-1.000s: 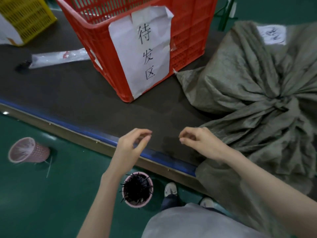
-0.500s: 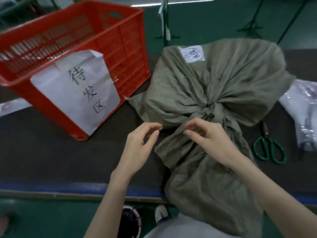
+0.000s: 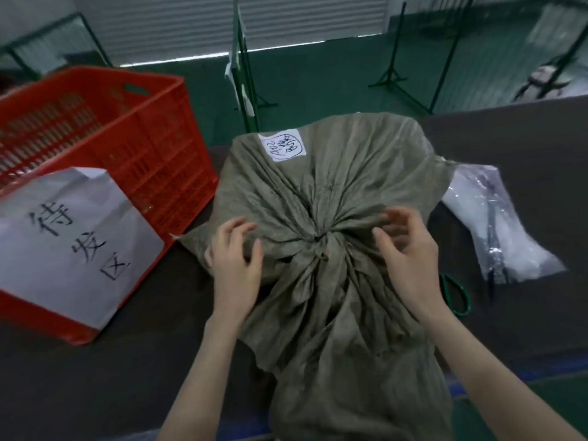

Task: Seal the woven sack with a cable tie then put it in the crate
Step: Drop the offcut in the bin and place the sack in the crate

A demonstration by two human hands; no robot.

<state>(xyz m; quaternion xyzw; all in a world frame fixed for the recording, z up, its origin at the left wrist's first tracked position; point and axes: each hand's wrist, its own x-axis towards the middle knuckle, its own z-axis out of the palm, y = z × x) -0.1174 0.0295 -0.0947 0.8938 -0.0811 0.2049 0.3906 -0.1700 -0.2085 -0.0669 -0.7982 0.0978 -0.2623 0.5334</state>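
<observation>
A grey-green woven sack [image 3: 331, 186] lies on the dark table, its neck bunched tight at the middle [image 3: 319, 241] and its loose mouth hanging over the near edge. A white label with writing is stuck on its far side. My left hand [image 3: 237, 262] rests on the sack's left side with fingers spread. My right hand [image 3: 407, 249] hovers at the right of the bunched neck with fingers loosely bent, holding nothing. The red crate [image 3: 105, 173] with a white paper sign stands to the left of the sack. No cable tie is clearly visible.
Green-handled scissors [image 3: 455, 297] lie on the table right of my right wrist. A clear plastic bag [image 3: 496, 224] lies further right. Green metal stands [image 3: 245, 74] rise from the green floor behind the table.
Both hands have moved up from in front of the sack onto either side of its bunched neck. The view has tilted upward and to the right.
</observation>
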